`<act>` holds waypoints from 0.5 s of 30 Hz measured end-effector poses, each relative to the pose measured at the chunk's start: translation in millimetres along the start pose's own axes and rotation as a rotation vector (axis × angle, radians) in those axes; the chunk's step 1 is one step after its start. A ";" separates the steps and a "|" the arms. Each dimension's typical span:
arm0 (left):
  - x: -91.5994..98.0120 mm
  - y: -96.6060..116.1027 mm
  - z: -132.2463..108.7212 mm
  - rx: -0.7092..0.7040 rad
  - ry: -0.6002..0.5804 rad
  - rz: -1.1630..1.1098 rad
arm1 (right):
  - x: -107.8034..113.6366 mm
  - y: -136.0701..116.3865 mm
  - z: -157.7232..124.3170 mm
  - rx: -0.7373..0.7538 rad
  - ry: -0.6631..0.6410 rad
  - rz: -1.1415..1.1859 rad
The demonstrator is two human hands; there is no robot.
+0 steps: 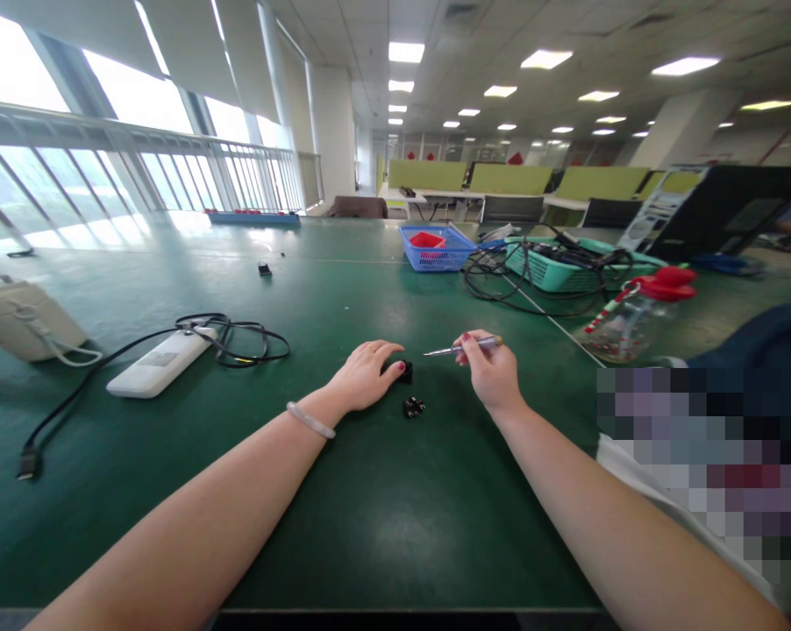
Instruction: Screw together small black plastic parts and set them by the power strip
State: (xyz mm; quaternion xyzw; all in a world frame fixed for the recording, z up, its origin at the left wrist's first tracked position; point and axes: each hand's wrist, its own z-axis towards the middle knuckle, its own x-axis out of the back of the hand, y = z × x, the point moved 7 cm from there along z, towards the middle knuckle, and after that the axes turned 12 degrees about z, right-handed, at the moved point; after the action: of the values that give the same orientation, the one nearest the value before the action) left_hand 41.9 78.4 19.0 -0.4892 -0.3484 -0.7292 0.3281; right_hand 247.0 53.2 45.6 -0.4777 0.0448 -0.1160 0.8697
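At the middle of the green table, my left hand lies low with its thumb and forefinger around a small black part. The part is half covered by the fingers, and its kind cannot be made out. My right hand grips a slim screwdriver like a pen. Its thin tip points left toward the black part, a short gap away. A second small black piece with shiny metal bits lies on the table just nearer to me.
On the left lie a white power bank, a black cable and a cream bag. Farther back stand a blue basket and a green basket of cables. A red-lidded bottle stands right, beside a blurred-out person.
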 end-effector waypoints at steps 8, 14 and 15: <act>-1.3 43.1 -21.4 -0.103 -0.127 0.019 | 1.5 2.4 2.0 0.031 -0.004 -0.052; -0.7 61.9 -35.3 -0.084 -0.114 0.103 | -7.1 1.0 0.1 0.059 -0.061 -0.089; 0.8 62.4 -39.5 -0.084 -0.115 0.110 | -9.1 0.4 -0.5 0.066 -0.076 -0.104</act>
State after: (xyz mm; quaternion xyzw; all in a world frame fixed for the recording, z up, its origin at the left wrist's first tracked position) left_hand 73.6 11.7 20.4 -0.5621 -0.3082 -0.6946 0.3263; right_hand 238.2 55.2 44.7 -0.4547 -0.0170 -0.1439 0.8788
